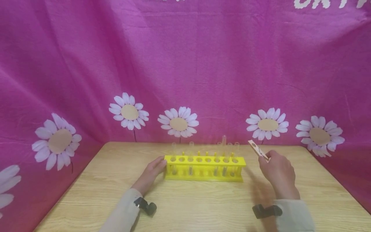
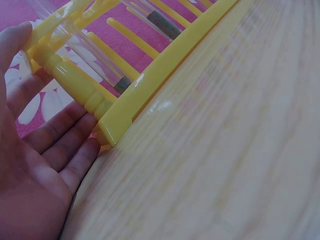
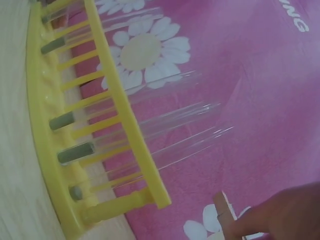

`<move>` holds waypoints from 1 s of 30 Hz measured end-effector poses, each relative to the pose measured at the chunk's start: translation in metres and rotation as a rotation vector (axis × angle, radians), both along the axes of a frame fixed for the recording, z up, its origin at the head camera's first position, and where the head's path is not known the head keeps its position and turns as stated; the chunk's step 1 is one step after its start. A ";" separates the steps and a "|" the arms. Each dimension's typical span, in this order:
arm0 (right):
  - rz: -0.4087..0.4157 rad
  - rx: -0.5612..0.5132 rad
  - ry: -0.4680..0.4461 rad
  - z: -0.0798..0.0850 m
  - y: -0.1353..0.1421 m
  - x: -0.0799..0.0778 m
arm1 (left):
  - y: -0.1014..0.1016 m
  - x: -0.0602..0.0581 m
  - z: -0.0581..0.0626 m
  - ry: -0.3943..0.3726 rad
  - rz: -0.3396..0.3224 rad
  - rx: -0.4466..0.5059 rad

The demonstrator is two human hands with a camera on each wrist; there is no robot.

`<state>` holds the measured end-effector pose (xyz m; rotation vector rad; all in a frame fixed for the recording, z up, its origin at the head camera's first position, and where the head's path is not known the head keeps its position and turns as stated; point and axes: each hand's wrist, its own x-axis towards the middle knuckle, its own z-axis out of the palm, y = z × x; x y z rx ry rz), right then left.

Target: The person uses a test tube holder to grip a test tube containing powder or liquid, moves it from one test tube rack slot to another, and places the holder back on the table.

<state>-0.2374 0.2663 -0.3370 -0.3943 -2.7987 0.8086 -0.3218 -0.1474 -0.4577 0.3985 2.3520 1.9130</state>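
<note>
A yellow test tube rack (image 1: 204, 178) stands on the table, with several clear glass test tubes (image 1: 191, 147) upright in its holes. Dark grey-green contents (image 3: 77, 152) fill the bottoms of the tubes, to differing heights. My left hand (image 1: 153, 169) holds the rack's left end. In the left wrist view its thumb is at the top plate and its fingers (image 2: 67, 127) lie along the end post. Off the rack's right end and above the table, my right hand (image 1: 278, 174) pinches a light wooden test tube clamp (image 1: 255, 148), whose tip points up and left.
The wood-grain table (image 1: 185, 206) reaches back to a magenta cloth (image 1: 203, 80) printed with white daisies, which also hangs at both sides. Thin yellow pegs (image 2: 132, 37) rise along the back of the rack. Each wrist wears a black camera mount (image 1: 265, 211).
</note>
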 end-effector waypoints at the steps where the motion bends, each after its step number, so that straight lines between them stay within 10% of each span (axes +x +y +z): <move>1: 0.004 -0.005 -0.016 -0.001 0.000 -0.001 | 0.000 0.000 0.000 0.003 0.000 0.002; 30: 0.087 -0.017 -0.300 -0.033 0.006 -0.009 | -0.001 -0.002 0.000 -0.013 -0.009 0.013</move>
